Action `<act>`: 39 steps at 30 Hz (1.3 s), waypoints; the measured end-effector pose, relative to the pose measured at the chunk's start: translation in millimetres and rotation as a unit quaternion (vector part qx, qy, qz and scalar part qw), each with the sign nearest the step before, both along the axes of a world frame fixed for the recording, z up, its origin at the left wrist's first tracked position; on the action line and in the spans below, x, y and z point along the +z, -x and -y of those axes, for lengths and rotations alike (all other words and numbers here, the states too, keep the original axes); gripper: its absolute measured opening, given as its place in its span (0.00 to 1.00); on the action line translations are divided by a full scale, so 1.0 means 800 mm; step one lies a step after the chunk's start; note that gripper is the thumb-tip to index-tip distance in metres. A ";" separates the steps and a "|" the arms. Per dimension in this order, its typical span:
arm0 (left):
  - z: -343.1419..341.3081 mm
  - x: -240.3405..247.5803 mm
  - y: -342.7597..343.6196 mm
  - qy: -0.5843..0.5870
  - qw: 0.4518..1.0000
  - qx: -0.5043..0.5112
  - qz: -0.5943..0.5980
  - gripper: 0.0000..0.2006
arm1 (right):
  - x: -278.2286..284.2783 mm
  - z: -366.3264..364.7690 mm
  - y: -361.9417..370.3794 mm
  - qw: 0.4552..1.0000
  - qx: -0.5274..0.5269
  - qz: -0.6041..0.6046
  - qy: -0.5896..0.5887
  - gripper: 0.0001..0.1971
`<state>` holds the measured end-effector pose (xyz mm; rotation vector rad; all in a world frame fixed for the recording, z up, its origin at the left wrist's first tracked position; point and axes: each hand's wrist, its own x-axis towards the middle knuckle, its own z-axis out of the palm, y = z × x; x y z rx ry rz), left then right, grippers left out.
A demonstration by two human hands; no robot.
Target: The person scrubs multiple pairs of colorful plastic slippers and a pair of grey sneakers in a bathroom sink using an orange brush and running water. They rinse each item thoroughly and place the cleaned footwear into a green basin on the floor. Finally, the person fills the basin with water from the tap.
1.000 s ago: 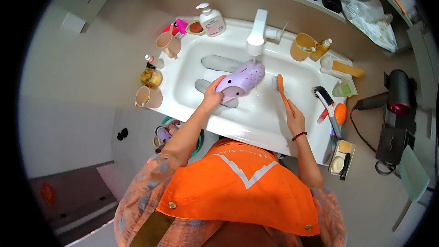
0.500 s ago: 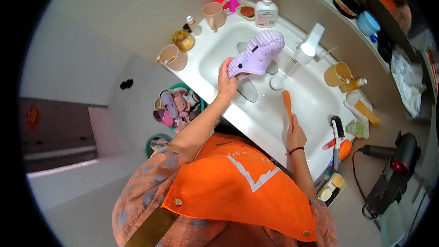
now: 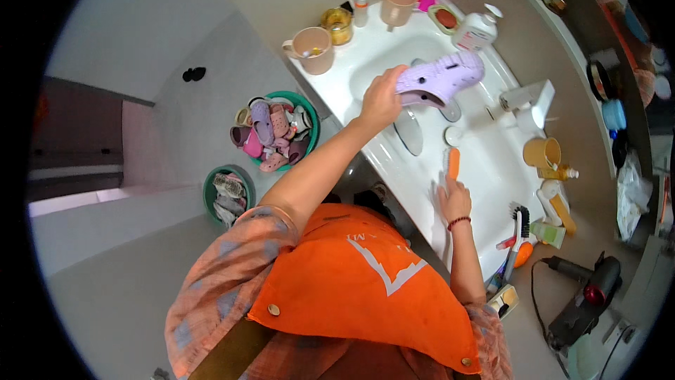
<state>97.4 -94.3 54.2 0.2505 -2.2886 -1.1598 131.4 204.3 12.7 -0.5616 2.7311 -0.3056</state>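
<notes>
A lavender clog (image 3: 444,79) is held by one end in the left hand (image 3: 384,99), above the white sink (image 3: 492,183). An orange brush (image 3: 454,163) is gripped in the right hand (image 3: 455,201), near the round drain stopper (image 3: 453,134); whether the sink is touched by it cannot be told. A white pump bottle (image 3: 475,31) is set at the sink's rim. On the floor, a green tub (image 3: 314,121) is filled with assorted clogs (image 3: 280,124).

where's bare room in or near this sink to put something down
The sink has a bare patch between the orange brush and the black-bristled brush. The floor is bare between the green shoe tub and a small black item. Crowded: the left end, with cups and a jar, and the right, with an amber cup and bottle.
</notes>
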 end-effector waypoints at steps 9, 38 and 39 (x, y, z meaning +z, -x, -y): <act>0.085 0.045 -0.057 -0.059 0.995 -0.014 0.082 0.27 | -0.157 0.168 0.116 0.995 0.015 -0.005 0.097 0.35; 0.433 -0.463 -0.513 -0.178 0.793 0.225 0.537 0.25 | -0.165 0.157 0.134 0.768 -0.343 0.378 0.386 0.27; 0.442 -0.504 -0.518 -0.185 0.793 0.213 0.541 0.25 | -0.159 0.159 0.134 0.796 -0.330 0.359 0.358 0.27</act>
